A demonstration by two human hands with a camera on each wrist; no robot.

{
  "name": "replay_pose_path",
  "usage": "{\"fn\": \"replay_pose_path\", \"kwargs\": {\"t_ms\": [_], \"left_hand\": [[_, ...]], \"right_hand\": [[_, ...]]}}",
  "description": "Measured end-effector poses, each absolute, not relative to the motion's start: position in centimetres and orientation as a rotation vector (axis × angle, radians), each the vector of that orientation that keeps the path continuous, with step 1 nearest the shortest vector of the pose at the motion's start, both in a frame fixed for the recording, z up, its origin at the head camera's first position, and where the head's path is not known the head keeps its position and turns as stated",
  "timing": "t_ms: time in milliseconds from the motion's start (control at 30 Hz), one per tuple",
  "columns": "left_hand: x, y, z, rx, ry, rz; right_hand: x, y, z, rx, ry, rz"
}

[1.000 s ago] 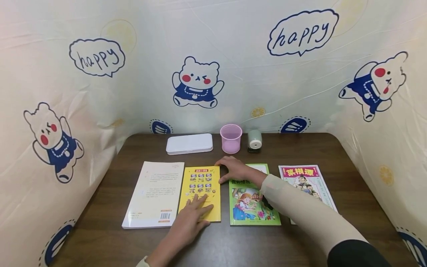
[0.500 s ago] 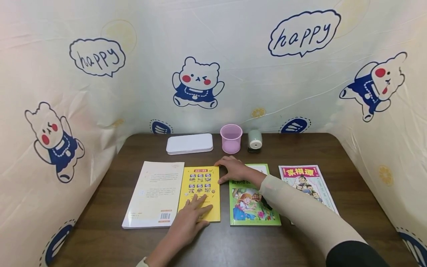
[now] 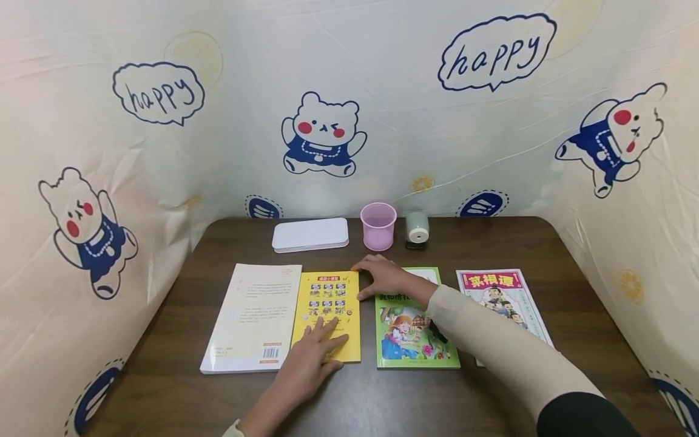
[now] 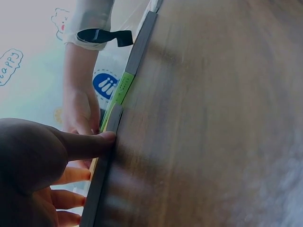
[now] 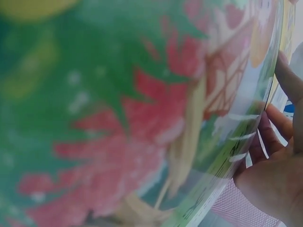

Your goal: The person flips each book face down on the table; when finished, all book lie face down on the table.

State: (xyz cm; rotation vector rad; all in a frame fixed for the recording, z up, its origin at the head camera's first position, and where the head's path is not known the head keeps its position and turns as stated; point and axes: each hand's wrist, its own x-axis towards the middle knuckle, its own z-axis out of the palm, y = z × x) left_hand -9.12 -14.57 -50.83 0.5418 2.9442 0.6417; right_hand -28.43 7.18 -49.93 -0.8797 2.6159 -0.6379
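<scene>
In the head view, the left hand (image 3: 310, 358) rests on the lower part of a yellow book (image 3: 327, 297), fingers spread over its cover. Its thumb (image 4: 94, 144) lies at the book's near edge in the left wrist view. Across the book's upper right corner reaches the right hand (image 3: 382, 276), its fingertips at the top and its thumb by the right edge. Part of a green picture book (image 3: 409, 340) is hidden beneath the right wrist. In the right wrist view this hand (image 5: 279, 156) has loosely bent fingers beyond the green book's blurred cover (image 5: 142, 118).
A thick white book (image 3: 253, 318) lies against the yellow one's left side. Farther right is a comic book (image 3: 494, 294), partly behind the sleeve. Along the back of the brown table (image 3: 180, 340) stand a white case (image 3: 311, 235), a pink cup (image 3: 378, 227) and a grey-green pencil sharpener (image 3: 417, 229).
The yellow book has slid very slightly left, with its top right corner beside the right hand. Both hands stay almost in place.
</scene>
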Motion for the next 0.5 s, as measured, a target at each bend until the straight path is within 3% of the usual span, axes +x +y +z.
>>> {"fn": "replay_pose_path", "kwargs": {"t_ms": [500], "left_hand": [[-9.1,-14.7,-51.0,0.547,2.950,0.666]], "right_hand": [[-28.7,10.6,-49.9,-0.884,2.633,-0.686]]}}
